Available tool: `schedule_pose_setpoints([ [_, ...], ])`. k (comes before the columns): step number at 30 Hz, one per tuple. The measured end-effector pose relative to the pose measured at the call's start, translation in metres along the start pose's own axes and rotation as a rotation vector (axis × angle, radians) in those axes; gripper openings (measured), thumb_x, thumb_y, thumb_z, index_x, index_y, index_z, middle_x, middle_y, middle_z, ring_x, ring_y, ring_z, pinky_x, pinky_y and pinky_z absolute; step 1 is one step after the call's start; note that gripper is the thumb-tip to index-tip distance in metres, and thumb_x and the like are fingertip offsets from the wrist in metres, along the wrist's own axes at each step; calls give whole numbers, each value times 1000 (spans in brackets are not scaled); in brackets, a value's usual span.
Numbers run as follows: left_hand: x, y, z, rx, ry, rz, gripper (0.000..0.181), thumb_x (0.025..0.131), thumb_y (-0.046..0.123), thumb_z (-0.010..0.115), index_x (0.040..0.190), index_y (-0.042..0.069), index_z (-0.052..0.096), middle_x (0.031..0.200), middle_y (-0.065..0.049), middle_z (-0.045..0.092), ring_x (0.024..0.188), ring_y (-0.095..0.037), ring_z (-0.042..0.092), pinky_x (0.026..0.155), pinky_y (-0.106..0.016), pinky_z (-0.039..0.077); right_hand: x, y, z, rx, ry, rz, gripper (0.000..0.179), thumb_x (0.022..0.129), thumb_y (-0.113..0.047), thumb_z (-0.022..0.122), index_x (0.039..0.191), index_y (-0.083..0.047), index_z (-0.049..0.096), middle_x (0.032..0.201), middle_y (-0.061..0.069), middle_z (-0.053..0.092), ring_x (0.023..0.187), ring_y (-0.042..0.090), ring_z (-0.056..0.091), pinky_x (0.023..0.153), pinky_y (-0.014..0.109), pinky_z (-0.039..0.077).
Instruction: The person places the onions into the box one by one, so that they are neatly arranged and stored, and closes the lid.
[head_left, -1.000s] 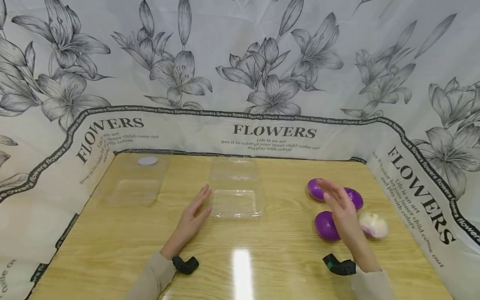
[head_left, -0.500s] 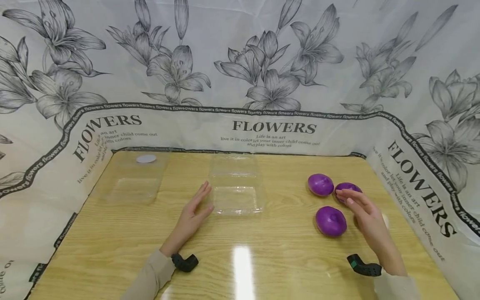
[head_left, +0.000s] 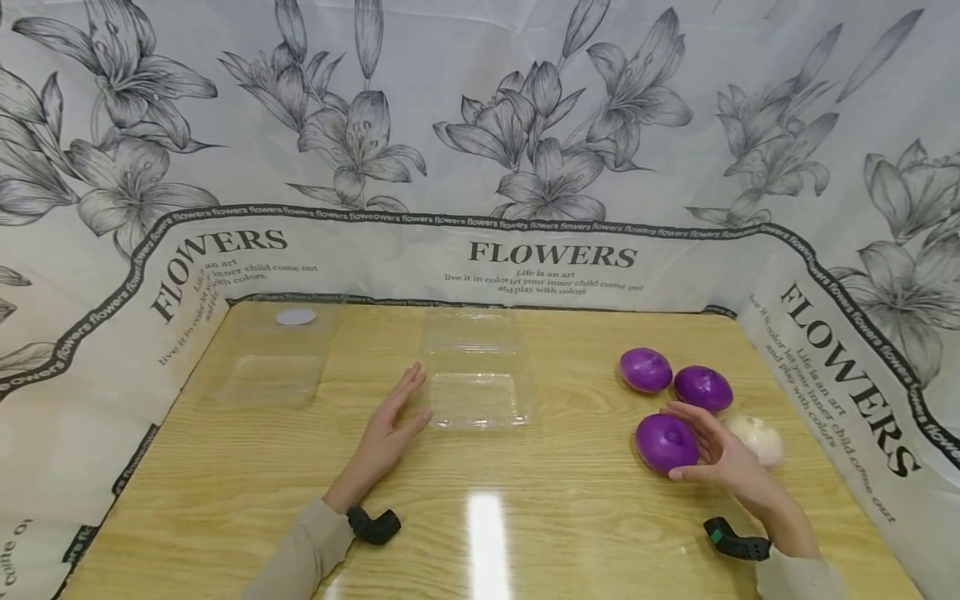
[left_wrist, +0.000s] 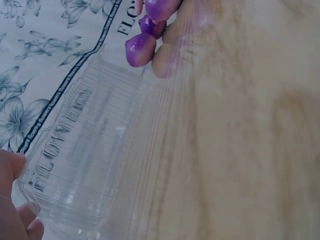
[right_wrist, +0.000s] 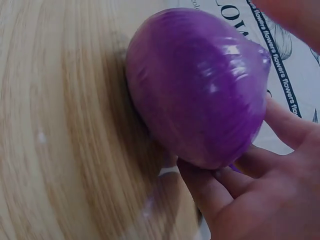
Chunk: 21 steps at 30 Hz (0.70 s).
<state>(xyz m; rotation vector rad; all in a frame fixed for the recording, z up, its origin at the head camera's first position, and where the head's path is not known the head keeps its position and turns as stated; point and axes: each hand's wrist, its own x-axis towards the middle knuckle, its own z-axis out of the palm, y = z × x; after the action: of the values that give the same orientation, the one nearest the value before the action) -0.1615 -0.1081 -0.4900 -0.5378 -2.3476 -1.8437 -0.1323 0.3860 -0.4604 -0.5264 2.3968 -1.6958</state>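
Observation:
On the right of the table, a purple onion [head_left: 666, 443] sits with my right hand [head_left: 727, 458] around its right side. The fingers curve behind it and the thumb lies at its near edge. The right wrist view shows the onion [right_wrist: 200, 90] large, its pointed end toward the upper right, fingers [right_wrist: 205, 185] against its underside. My left hand [head_left: 386, 429] lies beside a clear plastic clamshell box [head_left: 476, 400], fingers extended along its left edge. In the left wrist view, fingertips [left_wrist: 30, 207] are right at the box's rim; its lid is folded back.
Two more purple onions, one [head_left: 646, 370] and another [head_left: 703, 388], lie behind the right hand. A pale onion [head_left: 756, 440] stands to its right, partly hidden. A second clear box [head_left: 273, 375] with a white oval label [head_left: 296, 317] is at the back left. Flowered cloth [head_left: 555, 258] walls surround the table.
My right hand has moved from over the onions to the right, then come back down around the nearest purple onion from its right side. The left hand stays beside the box.

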Motion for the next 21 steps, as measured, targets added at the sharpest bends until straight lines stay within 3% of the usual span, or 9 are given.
schedule_pose_setpoints([
  [6,0,-1,0,-10,7,3,55,98,6,61,149,1,41,161,-15,24,150,-32,16,121,-53,12,1,2,2,-93,49,107,81,80,-1,79,148,2,35,144,-10,44,122,-14,43,96,5,37],
  [10,0,-1,0,-12,6,3,55,97,5,61,149,3,42,161,-15,24,150,-32,16,121,-52,12,2,1,3,-126,64,141,78,82,-5,78,148,1,36,147,3,41,120,-14,43,94,5,37],
  [13,0,0,0,-5,5,10,55,97,5,61,148,0,41,161,-15,24,150,-33,16,121,-52,13,4,0,3,-145,67,140,77,84,-6,78,148,0,36,149,10,40,119,-14,42,94,5,37],
  [21,0,1,-1,-1,-3,22,54,98,2,59,148,-2,40,161,-17,24,149,-36,16,121,-52,13,14,-5,4,-131,83,107,74,86,-7,76,148,0,36,147,13,41,121,-10,45,95,8,41],
])
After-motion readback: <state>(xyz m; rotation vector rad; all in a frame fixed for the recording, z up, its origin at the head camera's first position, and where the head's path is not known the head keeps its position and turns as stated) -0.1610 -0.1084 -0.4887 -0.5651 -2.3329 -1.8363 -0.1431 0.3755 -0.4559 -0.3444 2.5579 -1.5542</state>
